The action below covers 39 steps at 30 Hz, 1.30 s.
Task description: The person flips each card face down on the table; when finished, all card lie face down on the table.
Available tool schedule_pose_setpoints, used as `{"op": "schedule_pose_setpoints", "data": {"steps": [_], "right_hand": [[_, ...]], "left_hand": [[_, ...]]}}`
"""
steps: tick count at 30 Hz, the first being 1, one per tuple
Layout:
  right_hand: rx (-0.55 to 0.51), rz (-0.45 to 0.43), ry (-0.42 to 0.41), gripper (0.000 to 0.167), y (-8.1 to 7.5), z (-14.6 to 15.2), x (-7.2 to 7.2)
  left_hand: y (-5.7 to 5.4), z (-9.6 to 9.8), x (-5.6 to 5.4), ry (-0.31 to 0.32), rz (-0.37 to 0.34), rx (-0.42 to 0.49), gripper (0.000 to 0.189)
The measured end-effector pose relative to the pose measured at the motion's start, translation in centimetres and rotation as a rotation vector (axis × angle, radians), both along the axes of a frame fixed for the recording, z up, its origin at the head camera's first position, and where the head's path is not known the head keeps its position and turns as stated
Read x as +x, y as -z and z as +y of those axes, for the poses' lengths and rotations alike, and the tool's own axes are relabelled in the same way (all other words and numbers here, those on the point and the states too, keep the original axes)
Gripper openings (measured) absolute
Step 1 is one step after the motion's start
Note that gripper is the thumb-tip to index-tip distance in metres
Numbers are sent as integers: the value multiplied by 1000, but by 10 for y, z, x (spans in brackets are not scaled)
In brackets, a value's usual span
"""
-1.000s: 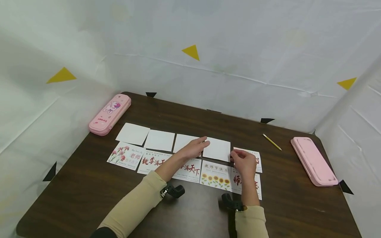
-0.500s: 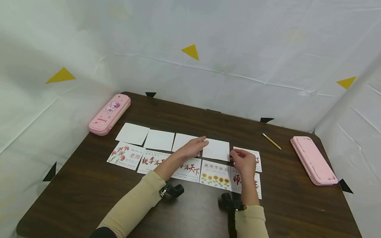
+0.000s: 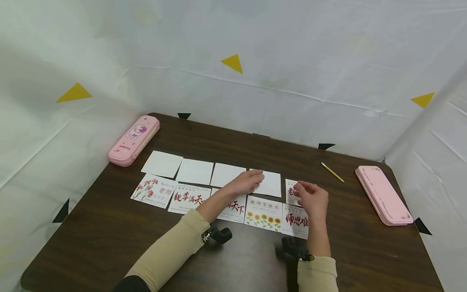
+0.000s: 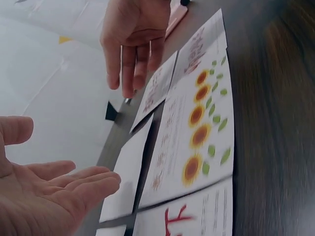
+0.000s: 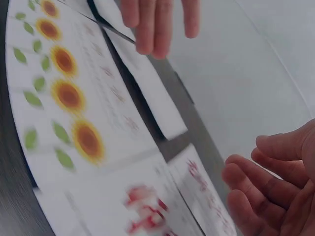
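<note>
My left hand (image 3: 249, 182) hovers over the left part of the rightmost blank white card (image 3: 270, 185), its fingers extended and pointing right. In the left wrist view that palm (image 4: 54, 196) holds nothing. To the right, my right hand (image 3: 313, 199) partly covers a red-lettered card (image 3: 290, 194) in the back row; its fingers (image 5: 261, 189) bend loosely around nothing in the right wrist view. Below in the front row lie a sunflower card (image 3: 263, 215) and another red-lettered card (image 3: 294, 221), the latter partly behind the right wrist.
More blank cards (image 3: 195, 172) continue the back row leftward, above a carnation card (image 3: 155, 190) and other lettered cards (image 3: 187, 199). A pink pencil case (image 3: 134, 140) lies at far left, another pink case (image 3: 384, 195) at right. A yellow pencil (image 3: 332, 172) lies behind.
My right hand has moved right, away from the blank card's right edge, uncovering more of the front red-lettered card. My left hand has shifted a little right over the blank card.
</note>
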State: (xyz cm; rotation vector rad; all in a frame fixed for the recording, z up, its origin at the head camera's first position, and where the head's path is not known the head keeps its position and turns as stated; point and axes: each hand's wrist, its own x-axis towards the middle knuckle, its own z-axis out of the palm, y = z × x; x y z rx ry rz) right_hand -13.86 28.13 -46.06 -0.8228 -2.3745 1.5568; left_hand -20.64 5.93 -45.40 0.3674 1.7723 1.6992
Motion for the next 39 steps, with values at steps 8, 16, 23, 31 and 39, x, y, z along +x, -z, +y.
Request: {"op": "schedule_pose_setpoints", "data": {"steps": [8, 16, 23, 31, 39], "right_hand": [[156, -107, 128, 39, -5, 44, 18], [221, -212, 118, 46, 1, 56, 25], [208, -233, 96, 49, 0, 57, 24], [198, -247, 95, 48, 2, 58, 25], [163, -236, 90, 47, 0, 57, 25]], "left_hand": [[2, 43, 6, 50, -76, 15, 60], [3, 76, 2, 83, -169, 41, 66], [2, 86, -1, 61, -230, 50, 63], [1, 88, 2, 42, -221, 17, 62], [3, 88, 1, 8, -233, 39, 61]]}}
